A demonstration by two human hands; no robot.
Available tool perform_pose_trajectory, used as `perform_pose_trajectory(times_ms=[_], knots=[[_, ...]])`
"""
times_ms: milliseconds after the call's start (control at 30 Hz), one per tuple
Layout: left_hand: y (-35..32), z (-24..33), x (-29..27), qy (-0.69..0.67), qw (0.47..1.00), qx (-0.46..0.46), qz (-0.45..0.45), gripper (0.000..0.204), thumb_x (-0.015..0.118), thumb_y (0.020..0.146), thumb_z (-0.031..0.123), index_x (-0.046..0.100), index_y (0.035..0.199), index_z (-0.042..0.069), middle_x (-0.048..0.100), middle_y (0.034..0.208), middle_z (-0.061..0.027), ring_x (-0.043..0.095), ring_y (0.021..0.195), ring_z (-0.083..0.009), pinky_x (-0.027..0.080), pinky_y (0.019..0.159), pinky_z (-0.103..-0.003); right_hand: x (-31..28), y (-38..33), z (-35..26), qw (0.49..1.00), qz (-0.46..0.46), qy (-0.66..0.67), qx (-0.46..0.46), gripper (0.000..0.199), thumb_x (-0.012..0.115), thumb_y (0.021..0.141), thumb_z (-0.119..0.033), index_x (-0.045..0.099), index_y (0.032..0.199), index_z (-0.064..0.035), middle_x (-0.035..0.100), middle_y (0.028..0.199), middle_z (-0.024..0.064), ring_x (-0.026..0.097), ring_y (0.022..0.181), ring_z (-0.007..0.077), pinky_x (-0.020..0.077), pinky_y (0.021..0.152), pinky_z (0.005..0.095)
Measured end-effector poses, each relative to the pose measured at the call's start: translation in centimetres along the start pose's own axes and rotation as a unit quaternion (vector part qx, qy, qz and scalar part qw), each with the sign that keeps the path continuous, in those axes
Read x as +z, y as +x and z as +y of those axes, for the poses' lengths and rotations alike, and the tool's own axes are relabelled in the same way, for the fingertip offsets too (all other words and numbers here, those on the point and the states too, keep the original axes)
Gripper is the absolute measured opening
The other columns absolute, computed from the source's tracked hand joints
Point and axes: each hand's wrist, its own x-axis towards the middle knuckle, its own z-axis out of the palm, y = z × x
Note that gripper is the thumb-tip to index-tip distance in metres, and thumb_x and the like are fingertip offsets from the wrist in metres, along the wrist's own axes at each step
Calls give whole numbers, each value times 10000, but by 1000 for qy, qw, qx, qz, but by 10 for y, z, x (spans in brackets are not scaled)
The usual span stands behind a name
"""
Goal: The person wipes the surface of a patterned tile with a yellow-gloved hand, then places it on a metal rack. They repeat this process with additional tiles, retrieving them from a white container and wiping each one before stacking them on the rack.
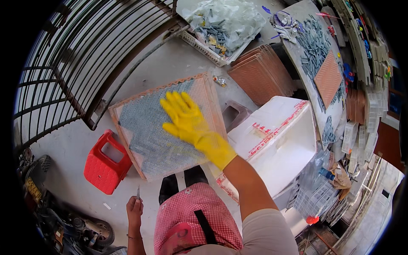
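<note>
My right hand (183, 119), in a yellow rubber glove, lies flat with its fingers spread on a whitish mesh sheet (209, 106). That mesh covers a square brown tray (121, 127), and many slim grey pieces show through it. Lower down, my bare left hand (134, 209) is closed around a slim, pointed grey piece (138, 192) that sticks up from the fingers. It is too small to tell exactly what this piece is. The left hand is apart from the tray, just below a red plastic stool (106, 165).
A metal-barred rack (106, 63) stands at the far left. White foam box (263, 131) and stacked brown trays (263, 74) lie to the right. Behind them are a crate (212, 55) with grey pieces and plastic, and a table (293, 53) strewn with grey pieces. A motorcycle (85, 225) stands lower left.
</note>
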Motion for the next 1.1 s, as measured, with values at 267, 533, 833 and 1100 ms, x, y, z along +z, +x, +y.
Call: perform_pose_trajectory(times_ms=[267,533,833,1100], knots=[[13,-3,13,-48,993,61,84,51,429,879,145,427,865,96,380,599,38,285,462,-15,214,396,-169,42,23,-51,997,43,-6,-62,634,521,788,-415,374,1284,-48,365,1333,139,300,1258,282,132,1069,425],[85,9,-7,-117,987,27,109,73,504,849,139,498,913,104,343,602,87,259,460,10,198,395,-164,19,-16,-27,993,-18,-28,-114,557,480,813,-422,423,1267,-105,379,1338,80,305,1263,233,117,1079,401],[128,-11,17,-197,980,36,-12,346,449,914,240,422,1229,97,355,686,91,306,561,7,246,481,-156,56,-73,-97,987,46,-57,141,630,500,795,-438,385,1279,-51,376,1310,165,322,1227,326,143,1055,459],[123,-5,13,-170,984,29,-44,406,449,908,158,336,1295,110,378,724,89,318,571,2,273,492,-150,88,26,-108,990,100,-70,-75,563,461,813,-407,428,1248,-52,399,1303,126,322,1234,285,133,1063,434]])
